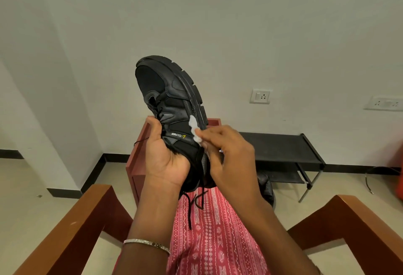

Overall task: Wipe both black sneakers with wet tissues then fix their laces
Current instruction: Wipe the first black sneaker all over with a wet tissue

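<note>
Against a pale wall with switch plates, a seated person is holding a black sneaker [172,100] toe-up above the lap. The left hand [162,154] is gripping it around the collar and tongue, while the right hand [226,152] is pinching a wet tissue [195,132] against the side panel by the sole edge. Doing this well likely means keeping the shoe braced, wiping in firm strokes along the seam, and folding the tissue to a fresh face. Loose laces [192,205] are dangling; a second sneaker [267,187] is lying on the floor beside a black rack [281,148].
</note>
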Demonstrator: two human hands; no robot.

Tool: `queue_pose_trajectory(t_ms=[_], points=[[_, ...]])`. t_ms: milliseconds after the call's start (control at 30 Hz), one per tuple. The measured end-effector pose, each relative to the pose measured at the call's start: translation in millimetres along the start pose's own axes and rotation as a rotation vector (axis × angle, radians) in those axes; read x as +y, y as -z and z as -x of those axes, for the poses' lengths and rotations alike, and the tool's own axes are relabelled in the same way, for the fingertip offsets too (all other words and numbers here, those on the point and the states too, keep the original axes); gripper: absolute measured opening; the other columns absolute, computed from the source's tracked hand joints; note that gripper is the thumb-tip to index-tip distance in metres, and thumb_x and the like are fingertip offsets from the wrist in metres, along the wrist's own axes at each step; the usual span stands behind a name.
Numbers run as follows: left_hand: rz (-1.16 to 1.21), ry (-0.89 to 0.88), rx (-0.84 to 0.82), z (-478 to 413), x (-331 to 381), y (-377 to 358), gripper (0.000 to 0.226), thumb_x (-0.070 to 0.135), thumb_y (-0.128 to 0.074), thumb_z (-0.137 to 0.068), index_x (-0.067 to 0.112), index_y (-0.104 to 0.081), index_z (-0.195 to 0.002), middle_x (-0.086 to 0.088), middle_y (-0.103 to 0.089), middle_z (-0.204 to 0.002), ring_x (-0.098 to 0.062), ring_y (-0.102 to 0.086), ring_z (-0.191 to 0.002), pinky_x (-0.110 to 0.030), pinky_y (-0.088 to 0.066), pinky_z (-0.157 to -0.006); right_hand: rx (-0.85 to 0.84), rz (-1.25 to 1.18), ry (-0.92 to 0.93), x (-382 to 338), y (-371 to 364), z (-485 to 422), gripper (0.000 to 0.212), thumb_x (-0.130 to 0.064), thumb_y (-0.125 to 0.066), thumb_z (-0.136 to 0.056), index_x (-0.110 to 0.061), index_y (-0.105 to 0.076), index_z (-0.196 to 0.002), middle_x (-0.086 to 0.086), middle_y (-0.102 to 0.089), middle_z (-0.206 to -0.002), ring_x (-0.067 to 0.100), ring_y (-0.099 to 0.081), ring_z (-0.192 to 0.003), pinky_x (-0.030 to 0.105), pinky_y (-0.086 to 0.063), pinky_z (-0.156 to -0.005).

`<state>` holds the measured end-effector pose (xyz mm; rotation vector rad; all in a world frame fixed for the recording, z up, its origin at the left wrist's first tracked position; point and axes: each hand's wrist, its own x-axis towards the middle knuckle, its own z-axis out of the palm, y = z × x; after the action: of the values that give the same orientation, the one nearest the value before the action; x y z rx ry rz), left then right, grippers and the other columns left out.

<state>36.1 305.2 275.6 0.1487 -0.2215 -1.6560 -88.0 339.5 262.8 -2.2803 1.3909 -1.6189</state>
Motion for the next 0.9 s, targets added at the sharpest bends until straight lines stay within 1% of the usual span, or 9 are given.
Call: queue_pose_trajectory(t_ms=[133, 300, 367, 433, 533, 633, 767, 833, 900], points=[[0.014, -0.050, 0.003, -0.4, 2.6, 1.6, 0.061, 0.052, -0.044, -0.098, 0.002, -0.078, -0.092, -0.018, -0.074, -0.104, -0.032, -0.074, -0.089, -0.052, -0.056, -0.082, -0.019, 0.097, -0.050, -0.7, 8.6, 38.9, 0.035, 0.003, -0.071, -0.086, -0.016, -0.075, -0.114, -0.007, -0.066, -0.100, 0.012, -0.062, -0.094, 0.032, -0.057, -0.080], [-0.048, 0.016, 0.001, 2.4, -3.2, -3.5, 0.070, 0.057, -0.039, -0.098, 0.001, -0.080, -0.085, -0.019, -0.074, -0.100, -0.031, -0.074, -0.086, -0.050, -0.058, -0.078, 0.020, 0.041, -0.048, 2.8, 6.8, 9.9, 0.028, 0.000, -0.073, -0.086, -0.016, -0.078, -0.108, -0.004, -0.068, -0.097, 0.013, -0.065, -0.089, 0.036, -0.057, -0.077], [-0.074, 0.043, 0.009, 2.8, -5.2, -3.3, 0.070, 0.058, -0.039, -0.098, 0.001, -0.078, -0.094, -0.021, -0.071, -0.110, -0.031, -0.073, -0.095, -0.050, -0.055, -0.087, 0.031, 0.011, -0.038, 6.3, 4.6, -12.8, 0.025, -0.003, -0.073, -0.086, -0.018, -0.079, -0.105, -0.002, -0.069, -0.095, 0.013, -0.066, -0.086, 0.038, -0.057, -0.076], [-0.061, 0.065, 0.002, 2.9, -6.8, -3.2, 0.068, 0.058, -0.040, -0.097, 0.000, -0.071, -0.114, -0.022, -0.065, -0.125, -0.032, -0.067, -0.111, -0.051, -0.052, -0.093, 0.046, -0.037, -0.040, 6.8, 2.7, -32.0, 0.022, -0.007, -0.073, -0.086, -0.018, -0.079, -0.104, -0.002, -0.070, -0.093, 0.012, -0.067, -0.083, 0.040, -0.057, -0.075], [-0.054, 0.086, -0.008, 2.9, -9.2, -3.0, 0.066, 0.058, -0.039, -0.098, 0.005, -0.058, -0.133, -0.020, -0.060, -0.135, -0.032, -0.060, -0.123, -0.053, -0.049, -0.097, 0.073, -0.119, -0.096, 4.7, 2.2, -51.5, 0.017, -0.012, -0.075, -0.086, -0.020, -0.079, -0.100, -0.006, -0.072, -0.090, 0.006, -0.066, -0.079, 0.033, -0.057, -0.074], [-0.064, 0.090, -0.004, 2.7, -7.2, -1.5, 0.068, 0.059, -0.039, -0.098, 0.005, -0.056, -0.135, -0.021, -0.060, -0.134, -0.034, -0.061, -0.121, -0.054, -0.050, -0.094, 0.020, -0.107, -0.137, 3.7, 5.2, -50.1, 0.016, -0.012, -0.075, -0.086, -0.023, -0.079, -0.096, -0.010, -0.070, -0.087, 0.005, -0.065, -0.077, 0.029, -0.055, -0.072], [-0.030, 0.048, 0.035, 1.2, 0.8, 1.0, 0.065, 0.056, -0.040, -0.098, 0.000, -0.066, -0.119, -0.024, -0.066, -0.122, -0.036, -0.069, -0.104, -0.056, -0.054, -0.086, -0.145, -0.011, -0.162, 2.1, 19.4, -10.0, 0.018, -0.014, -0.076, -0.085, -0.027, -0.079, -0.098, -0.020, -0.062, -0.083, -0.001, -0.060, -0.077, 0.019, -0.051, -0.072], [-0.020, 0.028, 0.044, -0.3, 3.3, 2.2, 0.062, 0.055, -0.042, -0.098, 0.003, -0.064, -0.122, -0.021, -0.065, -0.126, -0.035, -0.067, -0.109, -0.058, -0.052, -0.088, -0.216, 0.059, -0.164, 0.5, 26.9, 9.4, 0.019, -0.015, -0.077, -0.086, -0.029, -0.079, -0.098, -0.018, -0.063, -0.085, 0.002, -0.061, -0.077, 0.024, -0.055, -0.073], [-0.011, 0.026, 0.055, -1.2, 1.7, 3.5, 0.060, 0.055, -0.043, -0.098, 0.004, -0.066, -0.119, -0.020, -0.066, -0.124, -0.035, -0.068, -0.107, -0.058, -0.052, -0.088, -0.257, 0.100, -0.161, -0.1, 31.4, 14.6, 0.018, -0.014, -0.077, -0.085, -0.029, -0.080, -0.096, -0.015, -0.066, -0.086, 0.004, -0.062, -0.076, 0.031, -0.058, -0.073]])
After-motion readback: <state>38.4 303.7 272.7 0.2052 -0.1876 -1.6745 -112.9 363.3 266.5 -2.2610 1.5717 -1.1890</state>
